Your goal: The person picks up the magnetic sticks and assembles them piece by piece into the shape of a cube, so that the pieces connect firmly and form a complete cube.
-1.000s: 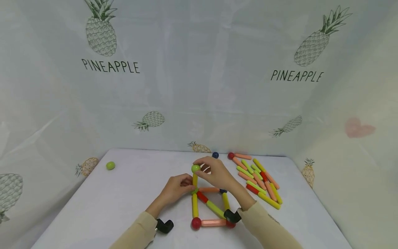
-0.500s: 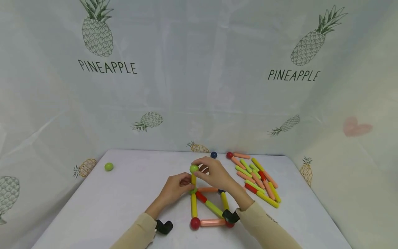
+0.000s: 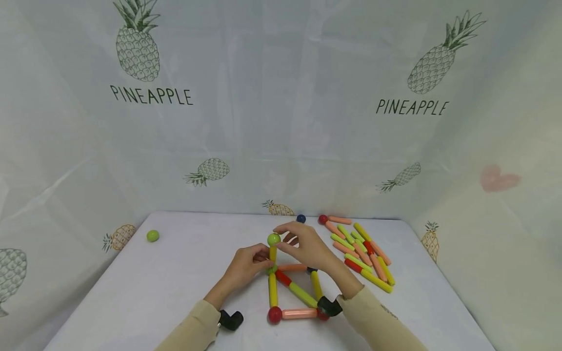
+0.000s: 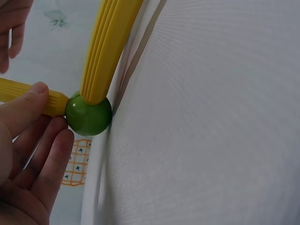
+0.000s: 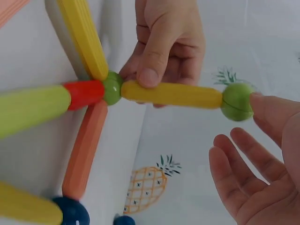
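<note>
My left hand (image 3: pixel 247 263) pinches an upright yellow magnetic rod (image 5: pixel 173 93) between thumb and fingers, just above a green ball (image 4: pixel 89 114) at a corner of the frame. On the rod's top end sits another green ball (image 3: pixel 273 239). My right hand (image 3: pixel 307 246) is at this ball; in the right wrist view its thumb (image 5: pixel 274 115) touches the ball's edge while the visible fingers are spread away. Below, rods in yellow and orange form a four-sided frame, with a red rod (image 3: pixel 283 278) and a lime rod (image 3: pixel 303 295) across it. Red balls (image 3: pixel 275 315) mark its front corners.
Loose yellow, lime, orange and red rods (image 3: pixel 362 253) lie at the table's right. A blue ball (image 3: pixel 300 219) and a red ball (image 3: pixel 323 220) are near the back edge, and a green ball (image 3: pixel 152 236) is at the back left. A patterned curtain (image 3: pixel 281 122) hangs behind.
My right fingers have shifted slightly right, loosening from the top green ball, which stays on the rod. My left hand keeps its grip. The whole view has drifted slightly.
</note>
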Available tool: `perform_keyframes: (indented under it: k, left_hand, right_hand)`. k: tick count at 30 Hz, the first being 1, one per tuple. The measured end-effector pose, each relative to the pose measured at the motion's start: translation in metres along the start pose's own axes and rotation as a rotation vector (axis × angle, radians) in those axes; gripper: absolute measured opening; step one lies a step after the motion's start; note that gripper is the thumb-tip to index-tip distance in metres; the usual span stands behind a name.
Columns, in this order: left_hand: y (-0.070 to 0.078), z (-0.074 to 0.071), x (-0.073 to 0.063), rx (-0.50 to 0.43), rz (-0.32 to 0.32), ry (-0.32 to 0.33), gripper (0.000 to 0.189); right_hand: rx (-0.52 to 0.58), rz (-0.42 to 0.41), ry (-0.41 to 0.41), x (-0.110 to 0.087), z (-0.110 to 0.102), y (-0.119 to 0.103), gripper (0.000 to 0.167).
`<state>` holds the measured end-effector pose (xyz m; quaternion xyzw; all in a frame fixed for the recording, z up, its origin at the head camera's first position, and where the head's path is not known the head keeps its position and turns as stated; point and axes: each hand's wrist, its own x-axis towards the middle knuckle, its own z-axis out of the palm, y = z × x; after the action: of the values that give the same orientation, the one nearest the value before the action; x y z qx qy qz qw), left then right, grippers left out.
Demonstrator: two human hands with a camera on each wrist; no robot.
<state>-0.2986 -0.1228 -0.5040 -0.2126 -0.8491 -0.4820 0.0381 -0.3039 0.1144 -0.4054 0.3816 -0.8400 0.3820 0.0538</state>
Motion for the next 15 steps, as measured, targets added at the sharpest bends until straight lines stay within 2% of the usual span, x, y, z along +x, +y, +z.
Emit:
perform_keyframes:
  k: [4,7,11,15]
  left_hand:
    - [-0.001,0.0,0.0,0.011,0.004,-0.001,0.02]
    - [-0.001,0.001,0.0,0.028,-0.004,0.002,0.021]
    - [-0.002,0.001,0.001,0.034,-0.03,0.004,0.021]
    - [-0.004,0.001,0.001,0.031,-0.045,0.002,0.022]
  right_hand:
    - [-0.071,0.041,0.027,-0.019,-0.02,0.005,0.031]
    - [-0.139,0.103,0.059,-0.042,-0.04,0.017,0.028]
    - [-0.242,0.234,0.092,-0.08,-0.062,0.043,0.026]
    - [-0.35,0.369,0.082,-0.12,-0.076,0.069,0.022]
